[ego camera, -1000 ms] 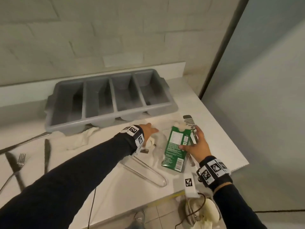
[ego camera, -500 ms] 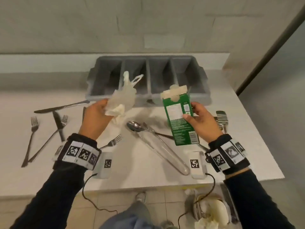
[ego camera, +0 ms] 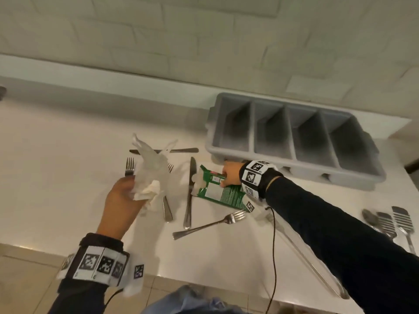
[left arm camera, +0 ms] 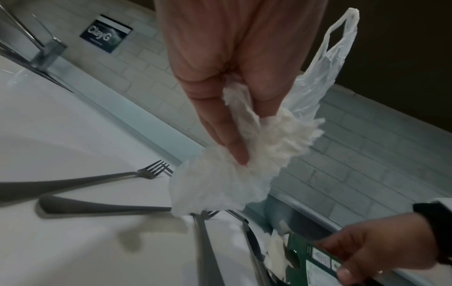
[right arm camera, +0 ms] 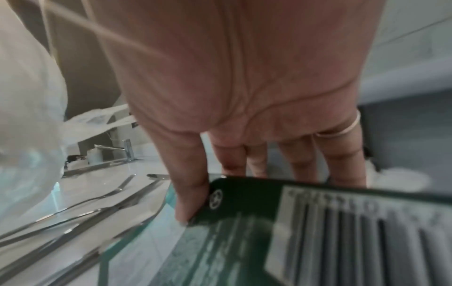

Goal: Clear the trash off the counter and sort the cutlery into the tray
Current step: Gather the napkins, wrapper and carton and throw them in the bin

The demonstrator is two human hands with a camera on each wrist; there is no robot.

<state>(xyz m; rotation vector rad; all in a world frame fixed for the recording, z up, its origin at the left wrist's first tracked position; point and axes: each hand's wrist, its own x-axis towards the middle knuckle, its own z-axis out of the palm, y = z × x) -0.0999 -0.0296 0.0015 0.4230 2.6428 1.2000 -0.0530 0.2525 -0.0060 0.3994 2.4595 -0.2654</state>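
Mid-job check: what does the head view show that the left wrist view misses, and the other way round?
Only the head view shows the grey tray with its four compartments, empty so far as can be seen, the long tongs and the slotted utensils at the counter's right end. Only the left wrist view shows the faucet and a dark wall sign. Both show the left hand gripping a plastic bag with crumpled paper, the right hand holding the green carton, and forks on the counter.

White brick wall point(ego camera: 204, 37), white counter point(ego camera: 56, 166) w/ tap point(left arm camera: 49, 52), tiled floor point(ego camera: 25, 279).
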